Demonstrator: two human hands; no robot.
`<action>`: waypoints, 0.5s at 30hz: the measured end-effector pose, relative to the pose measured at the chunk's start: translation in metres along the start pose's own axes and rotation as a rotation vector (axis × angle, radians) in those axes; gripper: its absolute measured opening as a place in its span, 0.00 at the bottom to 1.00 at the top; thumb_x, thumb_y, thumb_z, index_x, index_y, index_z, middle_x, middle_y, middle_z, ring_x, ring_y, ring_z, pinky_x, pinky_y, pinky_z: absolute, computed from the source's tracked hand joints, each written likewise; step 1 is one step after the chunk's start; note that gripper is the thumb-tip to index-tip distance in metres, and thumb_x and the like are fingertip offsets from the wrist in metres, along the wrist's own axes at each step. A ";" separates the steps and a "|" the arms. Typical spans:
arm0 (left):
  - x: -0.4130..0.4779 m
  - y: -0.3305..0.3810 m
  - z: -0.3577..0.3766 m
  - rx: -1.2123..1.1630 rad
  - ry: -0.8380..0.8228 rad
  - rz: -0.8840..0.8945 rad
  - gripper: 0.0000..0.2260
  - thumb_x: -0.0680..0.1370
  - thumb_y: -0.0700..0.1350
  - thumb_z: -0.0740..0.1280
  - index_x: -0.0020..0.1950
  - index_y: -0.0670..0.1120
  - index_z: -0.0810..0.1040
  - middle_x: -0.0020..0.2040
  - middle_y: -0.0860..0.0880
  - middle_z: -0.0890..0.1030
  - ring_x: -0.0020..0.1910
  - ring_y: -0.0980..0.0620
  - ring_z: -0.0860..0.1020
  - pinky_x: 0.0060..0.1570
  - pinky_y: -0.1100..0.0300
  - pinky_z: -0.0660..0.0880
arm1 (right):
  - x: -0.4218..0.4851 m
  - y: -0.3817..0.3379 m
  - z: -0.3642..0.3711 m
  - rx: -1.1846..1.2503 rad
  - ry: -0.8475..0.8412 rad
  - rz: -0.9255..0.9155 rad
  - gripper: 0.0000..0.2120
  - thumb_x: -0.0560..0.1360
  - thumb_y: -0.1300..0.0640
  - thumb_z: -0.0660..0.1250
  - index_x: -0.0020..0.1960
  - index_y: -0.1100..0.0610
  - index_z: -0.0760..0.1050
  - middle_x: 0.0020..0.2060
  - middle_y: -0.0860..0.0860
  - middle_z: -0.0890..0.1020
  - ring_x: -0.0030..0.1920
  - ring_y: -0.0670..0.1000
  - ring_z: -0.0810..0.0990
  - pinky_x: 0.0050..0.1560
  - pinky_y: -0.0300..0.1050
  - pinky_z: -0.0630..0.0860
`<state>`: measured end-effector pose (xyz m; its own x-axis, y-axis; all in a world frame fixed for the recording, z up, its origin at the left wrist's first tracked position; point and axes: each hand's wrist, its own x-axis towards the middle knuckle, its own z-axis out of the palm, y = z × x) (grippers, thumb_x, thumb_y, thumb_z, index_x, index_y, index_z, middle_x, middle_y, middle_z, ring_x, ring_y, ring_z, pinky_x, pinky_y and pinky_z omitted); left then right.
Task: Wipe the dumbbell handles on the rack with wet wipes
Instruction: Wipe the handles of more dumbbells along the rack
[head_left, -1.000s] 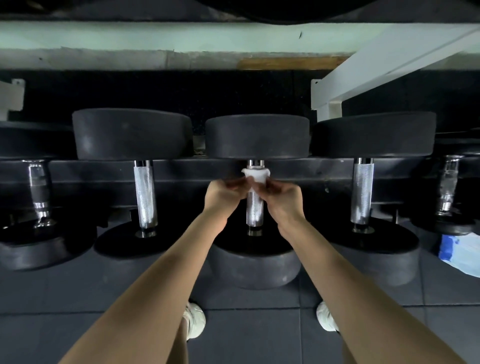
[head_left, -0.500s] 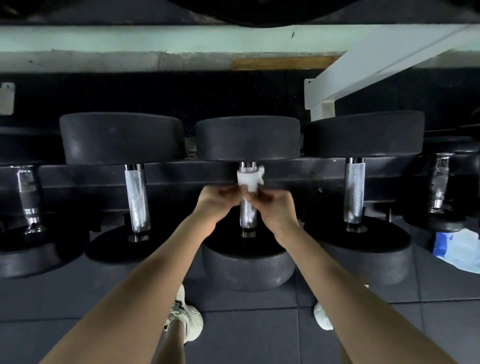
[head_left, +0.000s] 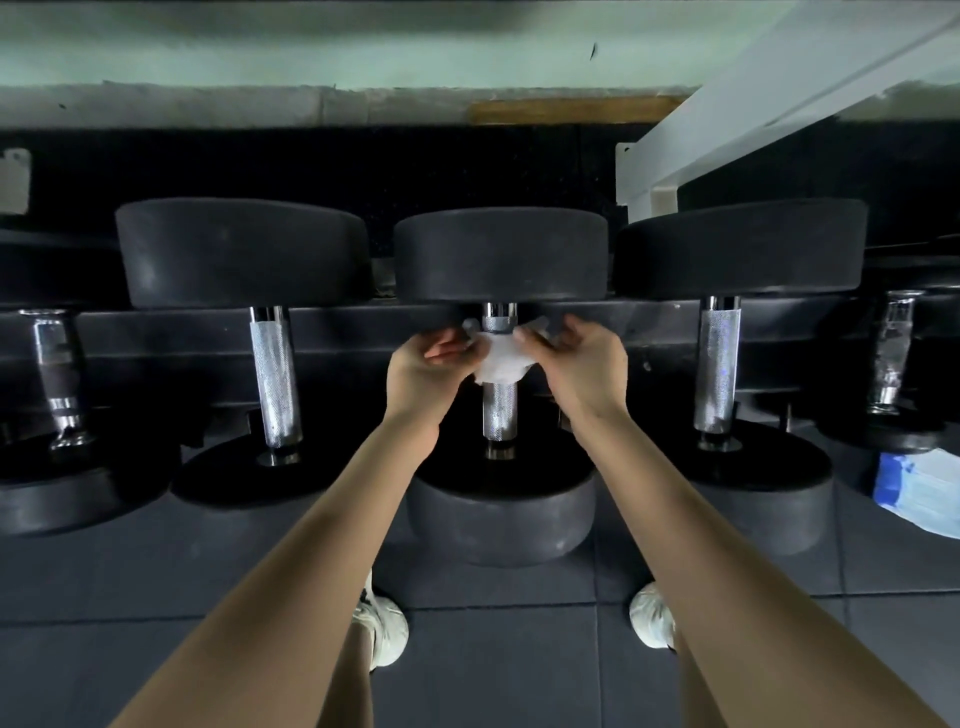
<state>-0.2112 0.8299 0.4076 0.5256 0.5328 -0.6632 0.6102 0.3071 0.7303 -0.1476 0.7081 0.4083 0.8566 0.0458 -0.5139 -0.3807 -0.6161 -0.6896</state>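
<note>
A white wet wipe (head_left: 497, 359) is wrapped around the upper part of the middle dumbbell's chrome handle (head_left: 500, 410). My left hand (head_left: 427, 370) pinches the wipe's left end and my right hand (head_left: 581, 367) pinches its right end, one on each side of the handle. The dumbbell lies on the black rack (head_left: 363, 332) with its black rubber heads (head_left: 500, 254) above and below the handle. The handle's lower knurled part is bare.
More dumbbells lie on the rack, with handles on the left (head_left: 274, 374) and on the right (head_left: 718, 364). A blue-and-white wipe pack (head_left: 919, 488) lies at the right edge. A white frame beam (head_left: 769, 104) crosses the upper right. My shoes (head_left: 384, 629) stand on dark floor tiles.
The wipe and both hands have slid a little along the middle handle. The wipe now spreads wider between my hands.
</note>
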 end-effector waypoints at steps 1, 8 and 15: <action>0.000 0.000 0.002 -0.007 -0.015 -0.002 0.08 0.71 0.40 0.74 0.48 0.45 0.79 0.42 0.53 0.81 0.41 0.58 0.79 0.39 0.73 0.75 | 0.000 -0.002 0.001 0.026 -0.026 -0.029 0.17 0.68 0.47 0.74 0.50 0.58 0.81 0.43 0.49 0.85 0.45 0.47 0.82 0.50 0.44 0.78; 0.002 -0.009 0.006 0.007 -0.173 -0.038 0.14 0.75 0.43 0.70 0.59 0.42 0.79 0.48 0.50 0.83 0.49 0.56 0.81 0.57 0.62 0.74 | -0.005 0.000 0.014 0.321 -0.224 0.071 0.08 0.72 0.57 0.72 0.44 0.63 0.81 0.39 0.55 0.84 0.40 0.48 0.82 0.45 0.38 0.77; -0.007 -0.027 -0.019 0.439 -0.376 0.048 0.13 0.72 0.38 0.73 0.56 0.38 0.81 0.46 0.45 0.83 0.38 0.61 0.78 0.42 0.74 0.74 | -0.028 0.030 0.007 0.053 -0.371 0.089 0.13 0.70 0.57 0.74 0.47 0.66 0.82 0.42 0.59 0.85 0.44 0.53 0.83 0.52 0.49 0.78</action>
<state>-0.2426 0.8331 0.3955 0.6842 0.1971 -0.7021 0.7270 -0.1088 0.6779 -0.1850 0.6941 0.3983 0.6390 0.2817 -0.7157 -0.4732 -0.5897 -0.6545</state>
